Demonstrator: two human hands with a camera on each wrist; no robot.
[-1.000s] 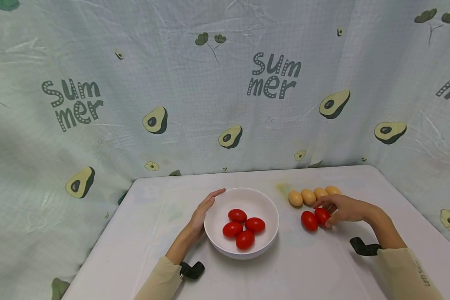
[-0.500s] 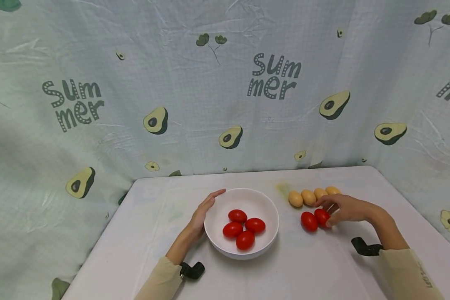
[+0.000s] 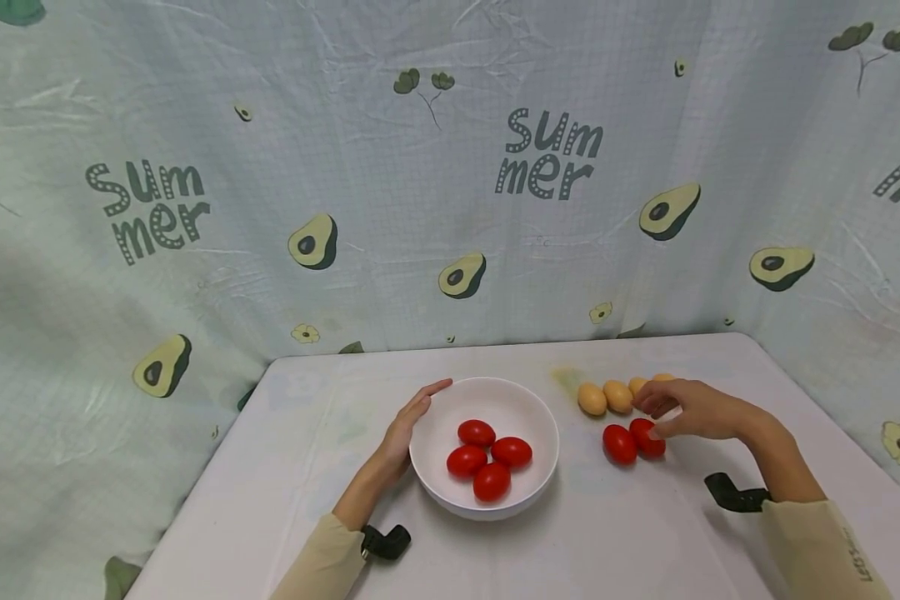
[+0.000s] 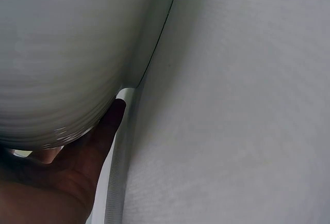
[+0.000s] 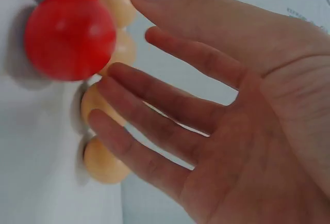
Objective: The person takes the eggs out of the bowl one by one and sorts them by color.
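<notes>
A white bowl [image 3: 440, 417] stands on the table with several red eggs [image 3: 492, 482] inside. My left hand [image 3: 400, 433] rests against the bowl's left side, its fingers stretched along the outer wall; the left wrist view has the thumb [image 4: 111, 118] against that wall. Two more red eggs lie side by side on the table, right of the bowl. My right hand [image 3: 696, 410] hovers over the right-hand red egg [image 3: 648, 439], fingers parted and holding nothing. In the right wrist view, a gap separates the fingers from that red egg [image 5: 69, 35].
Behind the two red eggs is a row of several tan eggs [image 3: 592, 399], partly hidden by my right hand. The white table [image 3: 330, 408] ends at a patterned curtain [image 3: 390, 192] behind it.
My right hand has let go of the right-hand red egg and risen slightly, fingers wider apart. That egg stays beside the other one. My left hand and the bowl have not moved.
</notes>
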